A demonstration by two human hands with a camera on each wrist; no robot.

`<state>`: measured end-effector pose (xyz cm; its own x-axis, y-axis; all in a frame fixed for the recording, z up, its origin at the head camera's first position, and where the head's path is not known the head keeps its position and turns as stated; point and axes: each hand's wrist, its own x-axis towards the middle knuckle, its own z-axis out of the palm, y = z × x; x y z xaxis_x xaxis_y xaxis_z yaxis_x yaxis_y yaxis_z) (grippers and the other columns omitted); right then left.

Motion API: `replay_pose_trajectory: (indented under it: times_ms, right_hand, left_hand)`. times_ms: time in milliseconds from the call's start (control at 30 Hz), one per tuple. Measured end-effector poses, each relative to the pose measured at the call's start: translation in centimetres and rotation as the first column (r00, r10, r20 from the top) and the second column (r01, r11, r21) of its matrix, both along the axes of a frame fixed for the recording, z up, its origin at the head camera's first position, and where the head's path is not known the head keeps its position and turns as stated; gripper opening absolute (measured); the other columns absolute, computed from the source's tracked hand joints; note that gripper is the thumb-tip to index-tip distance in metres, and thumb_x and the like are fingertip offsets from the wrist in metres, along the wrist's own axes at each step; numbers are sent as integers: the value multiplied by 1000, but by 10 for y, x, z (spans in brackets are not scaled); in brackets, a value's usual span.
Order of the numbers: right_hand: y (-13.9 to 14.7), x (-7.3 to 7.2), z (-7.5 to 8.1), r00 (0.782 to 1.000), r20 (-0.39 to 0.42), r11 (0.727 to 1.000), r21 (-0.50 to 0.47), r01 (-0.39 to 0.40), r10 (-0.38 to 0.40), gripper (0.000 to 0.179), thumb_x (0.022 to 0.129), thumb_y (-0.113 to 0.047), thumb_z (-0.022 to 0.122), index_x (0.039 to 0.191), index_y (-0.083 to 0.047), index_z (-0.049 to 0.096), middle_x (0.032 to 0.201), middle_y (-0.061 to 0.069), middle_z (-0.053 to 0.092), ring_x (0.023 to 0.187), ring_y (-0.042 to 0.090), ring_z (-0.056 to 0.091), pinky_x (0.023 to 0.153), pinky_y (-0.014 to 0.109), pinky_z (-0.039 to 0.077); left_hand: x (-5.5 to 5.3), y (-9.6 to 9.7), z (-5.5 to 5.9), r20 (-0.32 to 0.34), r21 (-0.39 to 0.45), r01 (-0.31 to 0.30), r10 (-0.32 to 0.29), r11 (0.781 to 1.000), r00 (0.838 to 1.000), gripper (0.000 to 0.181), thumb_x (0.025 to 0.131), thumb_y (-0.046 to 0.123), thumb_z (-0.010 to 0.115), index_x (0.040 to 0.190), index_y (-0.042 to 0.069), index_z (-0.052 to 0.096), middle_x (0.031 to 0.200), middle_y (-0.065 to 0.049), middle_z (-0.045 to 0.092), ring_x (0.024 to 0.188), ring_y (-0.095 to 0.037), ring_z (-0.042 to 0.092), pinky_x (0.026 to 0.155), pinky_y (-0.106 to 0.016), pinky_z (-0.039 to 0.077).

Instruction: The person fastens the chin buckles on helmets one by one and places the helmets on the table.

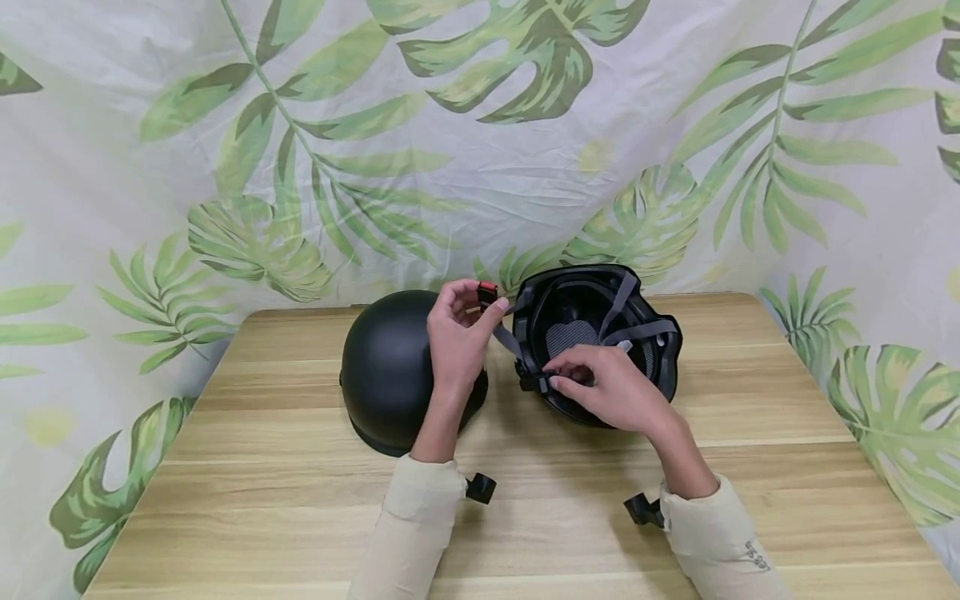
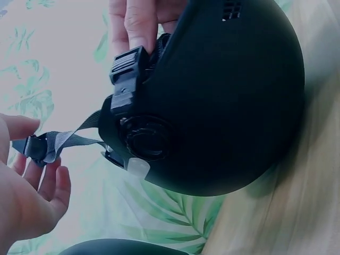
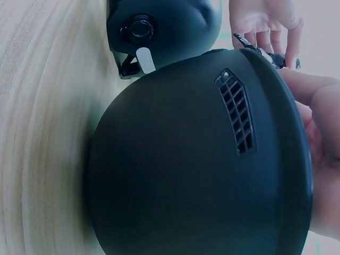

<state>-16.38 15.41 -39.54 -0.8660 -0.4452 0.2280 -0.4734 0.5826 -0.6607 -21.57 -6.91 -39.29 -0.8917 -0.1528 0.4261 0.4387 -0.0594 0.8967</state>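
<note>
A black helmet (image 1: 577, 273) lies upside down on the table, its padded inside and grey straps facing up. My left hand (image 1: 461, 337) pinches a black buckle with a red part (image 1: 487, 292) on the end of a grey chin strap (image 1: 507, 340), held up left of that helmet. My right hand (image 1: 611, 383) reaches across the opening and pinches the rim beside a black side clip (image 1: 534, 382). In the left wrist view, the clip (image 2: 127, 71) stands above a round side knob (image 2: 146, 138). A second black helmet (image 1: 390, 371) sits dome up, partly behind my left hand and forearm.
Both helmets stand near the back of the wooden table (image 1: 285, 500). Behind it hangs a leaf-print cloth (image 1: 517, 192). Black camera mounts (image 1: 480, 488) stick out from both sleeve cuffs. In the right wrist view, the helmet's shell (image 3: 196, 154) fills most of the picture.
</note>
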Motion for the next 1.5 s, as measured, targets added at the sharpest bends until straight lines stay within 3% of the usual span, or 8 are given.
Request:
replay_pose_trajectory:
  times_ms: [133,467,700,867,1033,1167,1400,1500]
  right_hand:
    - [5,0,1,999,29,1000,-18,19,-19,12,100,-13,74,111,-15,80,95,-7,75,82,7,68,74,28,57]
    - [12,-4,4,980,197,975,-211,75,-33,19,106,-14,66,122,-4,73,98,6,76,83,17,75,77,27,58]
    - [11,-8,0,955,289,948,-279,154,-69,31,108,-18,65,135,-3,66,118,19,74,95,30,77,84,27,59]
    - [9,-10,-3,949,308,939,-303,162,-64,31,107,-13,65,136,1,65,119,25,73,97,40,74,82,26,59]
    - [7,-11,-3,945,320,929,-326,176,-67,34,106,-7,64,138,4,61,119,29,70,96,42,73,80,26,60]
    - [6,-11,-2,938,340,919,-345,189,-65,36,106,-7,64,140,5,59,121,29,68,96,40,73,81,27,60]
    - [5,-11,-4,939,334,908,-365,204,-77,35,106,-6,64,139,4,60,123,25,69,94,32,73,80,27,60]
    - [5,-11,-4,941,327,898,-381,218,-89,35,105,-5,63,139,2,60,123,23,69,94,32,74,80,26,59]
  left_hand:
    - [2,0,3,-22,69,37,-36,997,999,27,93,4,80,115,4,64,107,-13,74,97,-20,71,97,-50,56]
    - [1,3,6,-97,163,136,-121,977,988,22,97,-1,75,108,6,58,107,-16,79,94,-20,76,89,-30,60]
    - [-1,5,3,-96,45,72,-67,996,993,16,103,12,72,109,0,63,102,-19,79,79,-17,73,73,-24,56]
    - [1,7,4,-33,-25,77,-78,997,996,24,100,10,75,118,-3,64,103,-18,76,87,-21,70,78,-25,55]
    - [4,7,5,-6,-73,126,-127,989,992,33,93,-11,63,124,-2,58,109,-20,64,100,-34,63,87,-25,49]
    - [5,4,5,28,-134,192,-190,972,981,55,81,-19,48,132,0,44,116,-22,52,106,-39,56,79,-26,40]
    - [3,2,5,47,-140,279,-275,950,960,47,91,-19,41,128,4,26,122,-16,38,129,-40,55,105,-35,41]
    - [3,2,5,28,-121,301,-300,946,954,42,97,-19,43,125,5,24,120,-16,39,130,-41,56,104,-33,44]
